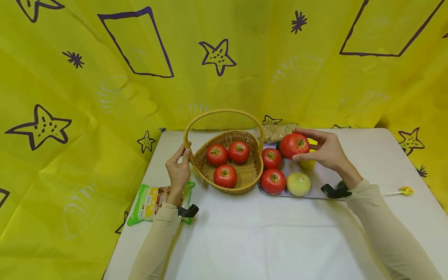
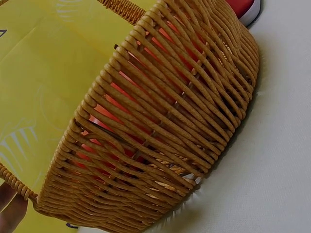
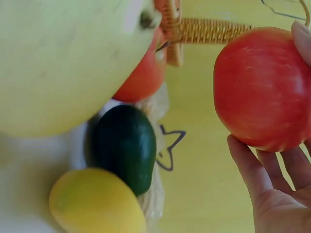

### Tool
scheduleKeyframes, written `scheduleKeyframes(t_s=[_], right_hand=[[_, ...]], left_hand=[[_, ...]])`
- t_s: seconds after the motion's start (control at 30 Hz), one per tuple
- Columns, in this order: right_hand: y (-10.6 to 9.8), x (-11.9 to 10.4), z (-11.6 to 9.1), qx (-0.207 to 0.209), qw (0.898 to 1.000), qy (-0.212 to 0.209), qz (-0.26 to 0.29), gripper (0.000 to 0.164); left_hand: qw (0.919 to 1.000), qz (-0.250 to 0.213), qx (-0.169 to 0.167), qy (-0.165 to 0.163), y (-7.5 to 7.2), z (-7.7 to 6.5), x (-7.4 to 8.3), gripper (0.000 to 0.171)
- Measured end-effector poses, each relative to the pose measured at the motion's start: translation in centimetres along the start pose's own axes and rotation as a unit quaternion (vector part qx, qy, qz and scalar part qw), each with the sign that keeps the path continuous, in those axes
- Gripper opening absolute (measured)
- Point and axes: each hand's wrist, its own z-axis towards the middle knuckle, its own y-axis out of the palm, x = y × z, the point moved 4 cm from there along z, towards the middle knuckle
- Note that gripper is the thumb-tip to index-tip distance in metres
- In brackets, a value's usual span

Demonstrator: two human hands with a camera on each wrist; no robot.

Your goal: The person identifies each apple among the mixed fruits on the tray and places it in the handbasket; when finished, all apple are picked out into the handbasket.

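My right hand [image 1: 325,149] grips a red apple [image 1: 294,145] above the tray, thumb on one side and fingers on the other; the right wrist view shows the same apple [image 3: 262,90] held up. At the left, my left hand [image 1: 179,167] pinches the base of the handle of a wicker basket [image 1: 245,182]. Inside the basket lie three red apples [image 1: 225,176]. Two more red apples [image 1: 273,181] sit on the tray [image 1: 320,186] beside the basket, next to a pale yellow-green round fruit [image 1: 298,184]. In the left wrist view, the basket's woven side [image 2: 146,121] fills most of the picture.
Behind the held apple are a yellow fruit [image 3: 97,201] and a dark green fruit [image 3: 125,148]. A bag of grains [image 1: 276,133] lies at the back. A green-and-white food packet [image 1: 148,202] is under the left forearm. A lollipop [image 1: 406,191] lies at the right.
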Motion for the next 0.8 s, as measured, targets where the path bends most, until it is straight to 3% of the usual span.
scheduleKeyframes(t_s=[0.3,0.57,0.8], right_hand=[[1.9,-1.3,-0.2,-0.032,0.998,0.005,0.049,0.073],[4.3,-2.0,-0.2,-0.049,0.999,-0.001,0.021,0.073],[6.7,-1.9,-0.1,-0.082,0.996,0.012,0.035,0.075]], left_hand=[[1.0000,0.002,-0.003,-0.006,0.0,0.1,-0.3,0.029],[0.9999,-0.007,-0.010,-0.007,0.0,0.1,-0.2,0.029],[0.9999,-0.006,-0.009,-0.003,-0.1,0.1,-0.2,0.029]])
